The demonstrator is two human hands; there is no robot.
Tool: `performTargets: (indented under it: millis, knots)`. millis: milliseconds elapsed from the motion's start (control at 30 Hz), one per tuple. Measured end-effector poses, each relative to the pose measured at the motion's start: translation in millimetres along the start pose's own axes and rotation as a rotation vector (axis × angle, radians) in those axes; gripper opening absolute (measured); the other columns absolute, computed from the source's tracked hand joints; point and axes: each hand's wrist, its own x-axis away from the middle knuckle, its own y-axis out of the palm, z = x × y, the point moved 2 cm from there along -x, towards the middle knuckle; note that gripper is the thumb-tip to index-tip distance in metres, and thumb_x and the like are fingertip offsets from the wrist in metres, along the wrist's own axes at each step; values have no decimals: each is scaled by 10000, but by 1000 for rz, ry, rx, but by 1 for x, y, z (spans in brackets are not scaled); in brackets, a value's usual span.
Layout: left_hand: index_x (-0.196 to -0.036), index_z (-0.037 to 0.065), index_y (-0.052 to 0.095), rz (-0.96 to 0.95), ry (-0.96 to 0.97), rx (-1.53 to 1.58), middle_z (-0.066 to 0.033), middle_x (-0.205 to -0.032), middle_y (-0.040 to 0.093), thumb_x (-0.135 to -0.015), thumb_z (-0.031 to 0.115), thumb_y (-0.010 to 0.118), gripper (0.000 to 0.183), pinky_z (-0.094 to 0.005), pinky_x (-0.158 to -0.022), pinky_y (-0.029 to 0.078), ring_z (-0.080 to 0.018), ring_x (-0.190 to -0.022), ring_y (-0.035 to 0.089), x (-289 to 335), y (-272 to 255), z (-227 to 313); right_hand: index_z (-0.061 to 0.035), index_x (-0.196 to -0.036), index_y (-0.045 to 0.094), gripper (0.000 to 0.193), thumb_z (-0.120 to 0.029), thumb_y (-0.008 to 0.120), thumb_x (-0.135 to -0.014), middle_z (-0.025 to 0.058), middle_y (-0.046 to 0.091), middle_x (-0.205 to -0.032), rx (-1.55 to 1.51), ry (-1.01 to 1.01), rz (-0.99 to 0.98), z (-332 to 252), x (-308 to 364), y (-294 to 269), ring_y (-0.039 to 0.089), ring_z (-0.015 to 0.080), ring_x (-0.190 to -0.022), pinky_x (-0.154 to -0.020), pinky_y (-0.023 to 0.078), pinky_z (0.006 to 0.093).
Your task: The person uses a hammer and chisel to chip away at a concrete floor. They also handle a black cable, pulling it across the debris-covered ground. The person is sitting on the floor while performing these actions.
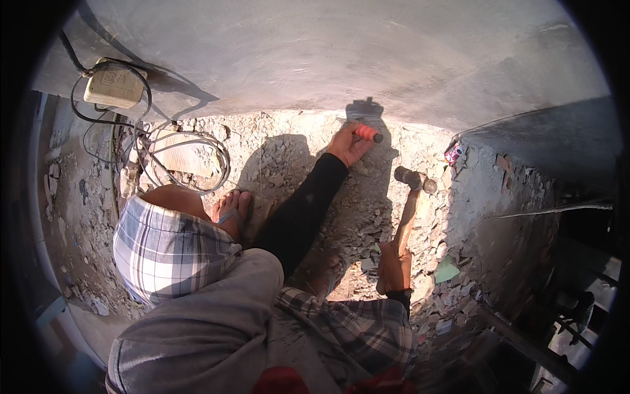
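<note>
My left hand (348, 146) is closed around a chisel (365, 132) with a red-orange grip and a dark butt end. Its blade end points to the foot of the grey wall (315, 59), where the tip is hard to make out. Lower on the right, my right hand (394, 268) grips the wooden handle of a hammer (407, 217). The dark metal hammer head (415, 178) hangs over the rubble, apart from the chisel. Broken mortar and stone chips (367, 210) cover the ground between my hands.
At the upper left, a cream-coloured electrical box (115, 84) rests by the wall, with a black cable (226, 169) looped over the rubble. My sandalled foot (231, 209) is nearby. A colourful wrapper (453, 153) and a green shard (447, 270) lie to the right.
</note>
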Motion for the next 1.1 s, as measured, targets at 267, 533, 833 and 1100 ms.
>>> performTargets:
  millis: [267, 533, 833, 1100]
  knots:
    - [-950, 58, 584, 93, -226, -181, -77, -907, 644, -1029, 251, 520, 218, -342, -829, 603, -209, -776, 689, 134, -33, -108, -57, -807, 586, 240, -232, 736, -872, -5, 488, -564, -2, 313, 165, 107, 37, -8, 470, 114, -409, -370, 394, 304]
    - [-980, 62, 574, -44, -26, -264, -29, -917, 622, -1032, 256, 545, 203, -345, -812, 600, -173, -863, 673, 69, 24, -36, -22, -787, 596, 228, -187, 667, -928, -13, 514, -603, 57, -291, 305, 91, 35, -19, 483, 65, -541, -495, 369, 267]
    - [-1029, 53, 593, -20, 36, -240, -76, -962, 658, -1028, 322, 553, 272, -325, -843, 579, -178, -897, 664, 60, 35, -5, -35, -809, 551, 210, -180, 608, -950, -17, 465, -614, -106, -418, 259, -18, 15, -5, 422, 66, -506, -467, 362, 274]
    - [-1012, 40, 589, -67, 16, -180, -70, -941, 664, -1034, 347, 536, 312, -333, -812, 578, -178, -847, 671, 61, 31, 5, -128, -790, 357, 276, -249, 482, -1004, 12, 342, -581, -547, -1059, 186, -97, -4, 28, 353, 118, -498, -463, 358, 307]
